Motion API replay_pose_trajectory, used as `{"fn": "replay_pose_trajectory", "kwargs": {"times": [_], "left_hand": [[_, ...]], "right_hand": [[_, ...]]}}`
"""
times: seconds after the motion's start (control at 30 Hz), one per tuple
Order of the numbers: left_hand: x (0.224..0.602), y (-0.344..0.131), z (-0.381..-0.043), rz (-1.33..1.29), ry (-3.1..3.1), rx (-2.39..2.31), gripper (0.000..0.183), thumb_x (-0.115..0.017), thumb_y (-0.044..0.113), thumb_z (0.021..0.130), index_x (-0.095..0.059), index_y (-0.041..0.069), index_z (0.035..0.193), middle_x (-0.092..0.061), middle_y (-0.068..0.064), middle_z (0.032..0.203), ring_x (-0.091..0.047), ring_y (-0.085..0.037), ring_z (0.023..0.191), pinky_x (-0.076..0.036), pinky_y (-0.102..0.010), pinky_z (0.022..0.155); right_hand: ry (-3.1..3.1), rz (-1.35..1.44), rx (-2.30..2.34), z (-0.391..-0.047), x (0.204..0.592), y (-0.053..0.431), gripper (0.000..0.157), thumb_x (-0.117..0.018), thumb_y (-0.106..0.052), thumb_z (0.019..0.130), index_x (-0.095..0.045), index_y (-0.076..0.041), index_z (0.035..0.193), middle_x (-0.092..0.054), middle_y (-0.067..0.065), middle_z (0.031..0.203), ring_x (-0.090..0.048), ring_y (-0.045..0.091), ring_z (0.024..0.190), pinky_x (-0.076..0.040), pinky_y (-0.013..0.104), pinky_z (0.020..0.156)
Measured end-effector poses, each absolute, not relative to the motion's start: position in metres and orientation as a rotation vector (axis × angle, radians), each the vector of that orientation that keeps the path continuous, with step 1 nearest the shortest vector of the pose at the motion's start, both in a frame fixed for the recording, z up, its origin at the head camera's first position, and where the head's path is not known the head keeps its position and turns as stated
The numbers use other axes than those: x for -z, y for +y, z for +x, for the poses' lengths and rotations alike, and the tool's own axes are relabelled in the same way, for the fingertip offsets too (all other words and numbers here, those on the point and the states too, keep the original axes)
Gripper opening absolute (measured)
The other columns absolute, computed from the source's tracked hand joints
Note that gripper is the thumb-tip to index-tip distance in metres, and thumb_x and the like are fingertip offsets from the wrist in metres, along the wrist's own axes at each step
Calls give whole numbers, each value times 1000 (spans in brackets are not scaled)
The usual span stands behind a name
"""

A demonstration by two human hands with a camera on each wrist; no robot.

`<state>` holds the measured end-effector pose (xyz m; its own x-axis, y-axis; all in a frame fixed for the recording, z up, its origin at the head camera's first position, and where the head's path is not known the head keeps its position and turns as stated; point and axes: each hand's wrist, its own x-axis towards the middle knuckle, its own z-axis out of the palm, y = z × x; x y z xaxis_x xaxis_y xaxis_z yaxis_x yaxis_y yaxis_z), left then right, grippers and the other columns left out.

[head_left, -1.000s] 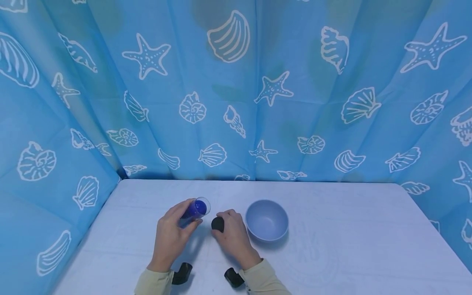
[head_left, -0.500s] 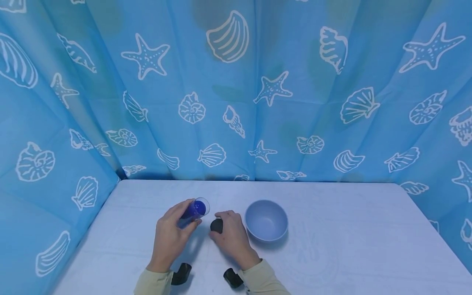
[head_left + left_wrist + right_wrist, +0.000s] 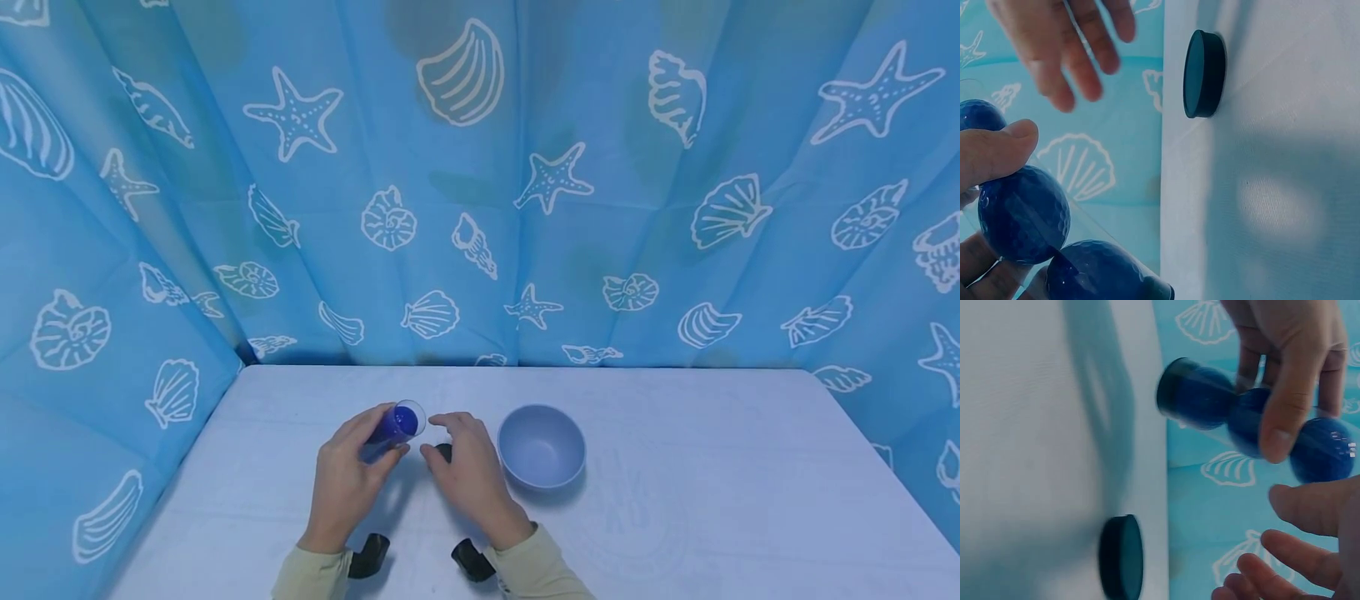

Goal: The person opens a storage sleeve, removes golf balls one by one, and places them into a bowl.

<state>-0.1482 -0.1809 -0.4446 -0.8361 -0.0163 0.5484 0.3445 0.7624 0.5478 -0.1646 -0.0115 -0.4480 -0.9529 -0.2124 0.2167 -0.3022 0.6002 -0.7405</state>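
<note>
Head view had the clear tube [image 3: 390, 427] above the table [image 3: 720, 483], clasped by the left hand [image 3: 347, 479], just left of the right hand [image 3: 474, 473]; the black cap [image 3: 1205, 74] lay beneath the latter. Three dimpled blue balls [image 3: 1024, 214] filled the tilted tube. The right hand's fingers were parted.

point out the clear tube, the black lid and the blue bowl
Clear tube [image 3: 1244, 427]: right wrist view, on the wall near its middle.
Black lid [image 3: 1210, 75]: left wrist view, on its side wall.
Blue bowl [image 3: 542, 450]: head view, on its bare inside.
</note>
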Motion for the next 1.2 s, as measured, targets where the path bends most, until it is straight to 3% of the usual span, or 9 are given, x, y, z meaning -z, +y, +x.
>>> {"fn": "replay_pose_trajectory", "kwargs": {"times": [0.27, 0.57, 0.77, 1.03, 1.2], "left_hand": [[443, -179, -148, -220, -2445, 906, 55, -90, 6, 74, -68, 6, 125, -69, -15, 123, -67, -35, 112, -54, -51, 94], [443, -177, -148, -225, -2430, 901, 56, -89, 7, 74, -68, 8, 126, -68, -15, 124, -67, -35, 112, -54, -50, 94], [444, -176, -148, -218, -2430, 885, 55, -89, 7, 75, -68, 9, 126, -68, -15, 124, -66, -35, 113, -54, -50, 94], [442, -176, -147, -196, -2432, 876, 56, -90, 5, 74, -69, 11, 126, -67, -16, 123, -65, -37, 113, -55, -52, 92], [442, -175, -146, -194, -2426, 845, 57, -90, 5, 73, -70, 13, 126, -66, -15, 122, -64, -37, 112, -55, -53, 91]], "right_hand": [[-2595, 416, -1434, -161, 432, -9, 33, -65, -18, 99, -64, -7, 129, -62, 11, 127, -61, 27, 110, -57, 40, 89], [-2494, 437, -1545, -157, 421, -6, 35, -62, -17, 101, -60, -5, 133, -62, 11, 127, -62, 26, 109, -57, 41, 90], [-2482, 418, -1569, -155, 418, -6, 36, -59, -22, 102, -59, -7, 135, -62, 9, 127, -61, 22, 108, -57, 39, 90], [-2474, 404, -1602, -154, 417, -6, 41, -60, -27, 102, -57, -8, 139, -63, 7, 125, -61, 13, 94, -58, 26, 78], [-2466, 407, -1641, -153, 417, -6, 46, -60, -34, 102, -56, -9, 140, -63, 7, 125, -62, 14, 95, -58, 25, 80]]}}
